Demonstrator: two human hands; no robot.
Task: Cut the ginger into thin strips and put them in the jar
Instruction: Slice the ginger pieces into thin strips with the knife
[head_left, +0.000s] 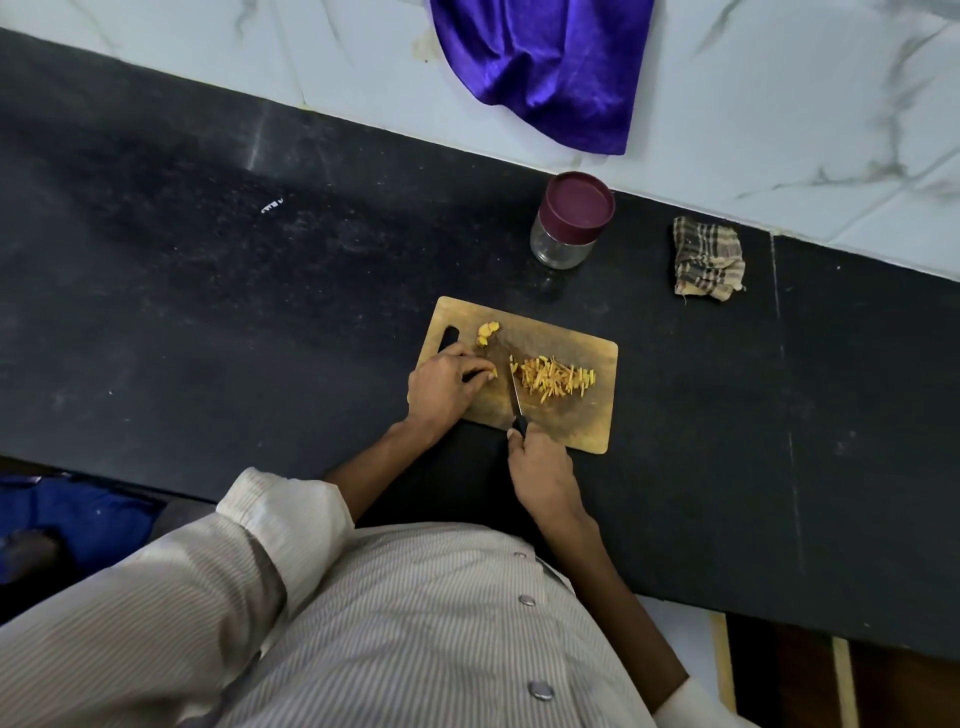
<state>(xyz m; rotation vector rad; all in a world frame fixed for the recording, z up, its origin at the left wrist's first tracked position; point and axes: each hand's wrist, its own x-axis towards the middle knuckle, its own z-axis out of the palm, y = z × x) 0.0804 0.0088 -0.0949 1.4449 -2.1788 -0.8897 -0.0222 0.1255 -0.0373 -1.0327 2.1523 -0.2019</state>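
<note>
Slicing ginger (490, 375) on board (550, 340) | left hand (441, 387) pinches it, right hand (540, 475) wraps knife (515, 397) | strips (556, 378) at 3 o'clock, lidded jar (571, 221) at 12 | risk: small piece, blade may nick fingertips

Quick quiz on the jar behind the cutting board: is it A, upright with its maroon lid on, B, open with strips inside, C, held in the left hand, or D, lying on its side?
A: the jar stands upright on the counter, lid on, glass looking empty.

yellow ginger strips (556, 378) | maroon-lidded clear jar (570, 220) | tan board (566, 421) | checked brown rag (707, 259) | purple cloth (545, 67) | black counter (208, 270)
</note>
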